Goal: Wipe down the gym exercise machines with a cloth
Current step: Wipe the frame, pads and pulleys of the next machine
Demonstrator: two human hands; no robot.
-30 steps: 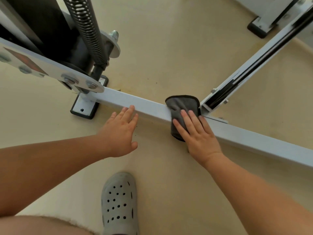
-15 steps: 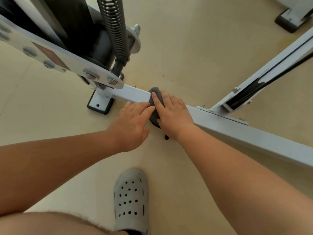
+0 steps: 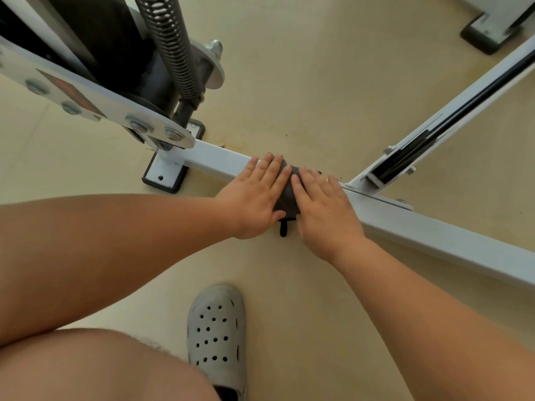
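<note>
1. Dark grey cloth [image 3: 286,195]: draped over the white base bar [image 3: 434,235] of the machine, between the 2 hands. A small black loop hangs from its near edge.
2. Right hand [image 3: 324,206]: flat on the cloth and bar, fingers straight and close together, pressing down.
3. Left hand [image 3: 254,198]: flat on the bar, fingers straight, touching the cloth's left edge. It grips nothing.
4. Diagonal strut [image 3: 451,117]: meets the bar just right of the right hand.
5. Coil spring [image 3: 173,47] and bolted plate [image 3: 115,111]: above the bar's left end, over a foot plate [image 3: 165,176].
6. Grey perforated clog [image 3: 217,337]: on the beige floor [image 3: 318,68], near the bar.
</note>
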